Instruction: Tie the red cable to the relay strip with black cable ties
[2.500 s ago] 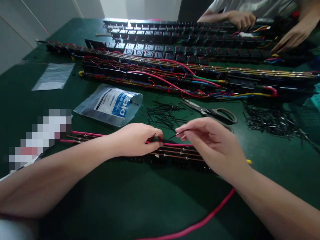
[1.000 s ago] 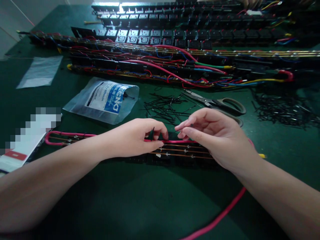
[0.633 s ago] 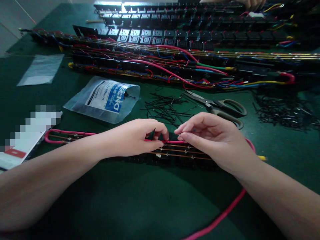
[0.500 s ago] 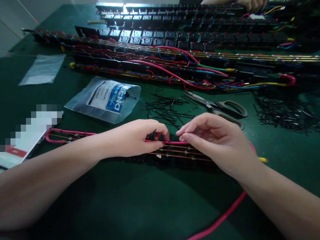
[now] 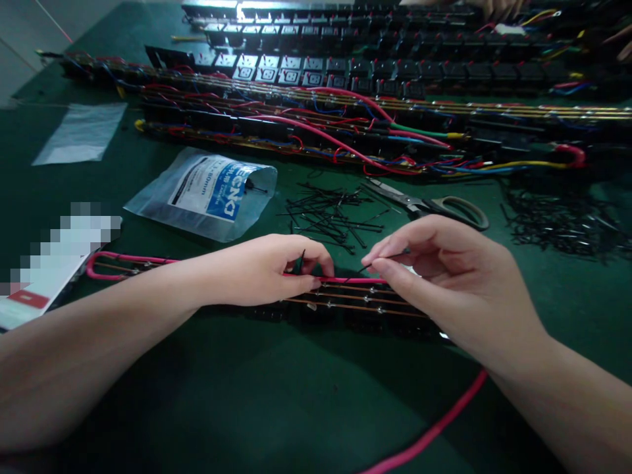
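In the head view, my only feed, I have both bare hands over a black strip (image 5: 365, 320) with copper rods, lying on the green table (image 5: 276, 401). The right hand (image 5: 457, 283) pinches a thin black tie (image 5: 368, 266) between thumb and fingertips. The tie slants down to the left, its lower end close to the red cable (image 5: 353, 281); I can't tell whether the two touch.

The left hand (image 5: 276, 266) is curled over the cable, its thumb lying at it, and a dark tip (image 5: 302, 261) sticks up between thumb and forefinger. I can't tell whether those fingers are gripping or merely resting. The cable follows the strip's far edge and bends back in a loop at the left end.

Just beyond the hands I see loose ties (image 5: 326, 214) in a scatter, with scissors (image 5: 419, 205) to their right, partly behind the right hand, and a heap of black bits (image 5: 557, 220) farther right. A labelled bag (image 5: 197, 197) lies left of the ties, and a flatter pouch (image 5: 81, 135) behind it. Long wired units (image 5: 296, 135) stretch across the back, where I also get part of a co-worker's hand (image 5: 501, 9).
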Motion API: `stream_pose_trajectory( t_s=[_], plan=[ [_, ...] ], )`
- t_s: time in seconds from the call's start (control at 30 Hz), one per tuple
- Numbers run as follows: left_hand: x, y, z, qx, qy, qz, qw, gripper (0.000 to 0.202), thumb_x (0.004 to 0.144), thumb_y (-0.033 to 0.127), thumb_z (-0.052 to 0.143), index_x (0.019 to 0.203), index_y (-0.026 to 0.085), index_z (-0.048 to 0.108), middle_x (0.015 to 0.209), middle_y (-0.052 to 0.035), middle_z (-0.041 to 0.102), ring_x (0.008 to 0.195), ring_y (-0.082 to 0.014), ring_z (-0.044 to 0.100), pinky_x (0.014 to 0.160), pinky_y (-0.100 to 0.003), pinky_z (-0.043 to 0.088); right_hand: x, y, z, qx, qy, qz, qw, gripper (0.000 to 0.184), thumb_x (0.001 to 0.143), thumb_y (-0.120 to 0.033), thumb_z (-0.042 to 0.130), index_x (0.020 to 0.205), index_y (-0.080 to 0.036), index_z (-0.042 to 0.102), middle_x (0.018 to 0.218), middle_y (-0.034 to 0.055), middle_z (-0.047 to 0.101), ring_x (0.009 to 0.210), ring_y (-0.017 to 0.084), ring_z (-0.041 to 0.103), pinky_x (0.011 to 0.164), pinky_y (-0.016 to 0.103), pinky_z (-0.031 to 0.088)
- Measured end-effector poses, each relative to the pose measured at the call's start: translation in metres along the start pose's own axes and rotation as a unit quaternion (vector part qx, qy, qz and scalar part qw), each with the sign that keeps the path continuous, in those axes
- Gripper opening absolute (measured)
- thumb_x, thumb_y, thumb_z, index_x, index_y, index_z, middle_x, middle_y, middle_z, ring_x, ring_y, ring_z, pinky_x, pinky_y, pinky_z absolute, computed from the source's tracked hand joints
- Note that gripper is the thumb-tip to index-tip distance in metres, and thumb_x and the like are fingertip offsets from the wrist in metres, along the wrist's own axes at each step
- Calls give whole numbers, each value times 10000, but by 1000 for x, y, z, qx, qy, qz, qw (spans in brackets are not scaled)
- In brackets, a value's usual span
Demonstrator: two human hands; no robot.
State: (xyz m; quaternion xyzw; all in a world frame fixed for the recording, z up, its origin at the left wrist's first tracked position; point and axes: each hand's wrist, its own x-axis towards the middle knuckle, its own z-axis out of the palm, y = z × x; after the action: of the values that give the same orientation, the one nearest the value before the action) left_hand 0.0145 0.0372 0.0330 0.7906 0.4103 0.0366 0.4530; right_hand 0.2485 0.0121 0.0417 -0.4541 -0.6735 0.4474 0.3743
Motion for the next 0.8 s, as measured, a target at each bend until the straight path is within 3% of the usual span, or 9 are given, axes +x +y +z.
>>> stream_pose_trajectory(
  t_s=[0.13,0.27,0.37,0.47,0.6,0.7,0.8],
  plan=[
    [-1,-2,-2,-23,-11,-24,999,330,914,343,543,1223,267,631,1092,-2,671,904,-148,630,754,-245,483,0,2,1,-10,-9,-6,1000,102,855,-309,710,849,-255,624,877,26,703,762,184,687,710,338,594],
    [-1,-2,-6,-29,-27,-20,999,299,928,327,522,1176,244,665,1048,-5,682,866,-139,626,709,-229,471,2,8,0,-32,-19,-17,999,112,929,-331,621,932,-260,534,903,18,690,846,191,704,732,331,571],
    [-1,-3,-8,-40,-41,-15,998,288,934,324,520,1164,243,673,1001,5,683,802,-123,618,648,-209,450,2,14,1,-95,-27,-34,995,91,991,-334,504,979,-272,438,874,6,676,843,189,696,695,323,532],
    [-1,-5,-9,-35,-40,-6,999,289,939,340,525,1170,250,673,989,11,675,772,-110,604,637,-201,438,-1,17,4,-199,-42,-36,978,62,1007,-313,432,993,-263,397,814,8,659,709,181,669,567,300,444],
    [-2,-7,-8,-6,-17,15,1000,301,912,369,586,1179,258,667,1031,1,659,816,-116,598,707,-212,454,-4,16,5,-273,-55,-59,959,35,1001,-285,391,990,-251,386,746,6,641,598,170,630,495,281,345],
    [-3,-6,-7,20,-14,43,999,452,805,469,725,1201,265,645,1073,-6,639,916,-149,598,783,-230,463,-4,15,4,-263,-51,-75,960,18,995,-262,399,983,-251,390,761,5,645,615,163,632,511,279,357],
    [-3,-4,-6,44,-9,61,997,490,776,457,762,1216,292,623,1090,10,626,935,-148,596,796,-231,455,-4,15,4,-255,-42,-93,962,26,987,-245,420,980,-254,397,758,-6,624,613,153,624,515,277,370]
  ],
)
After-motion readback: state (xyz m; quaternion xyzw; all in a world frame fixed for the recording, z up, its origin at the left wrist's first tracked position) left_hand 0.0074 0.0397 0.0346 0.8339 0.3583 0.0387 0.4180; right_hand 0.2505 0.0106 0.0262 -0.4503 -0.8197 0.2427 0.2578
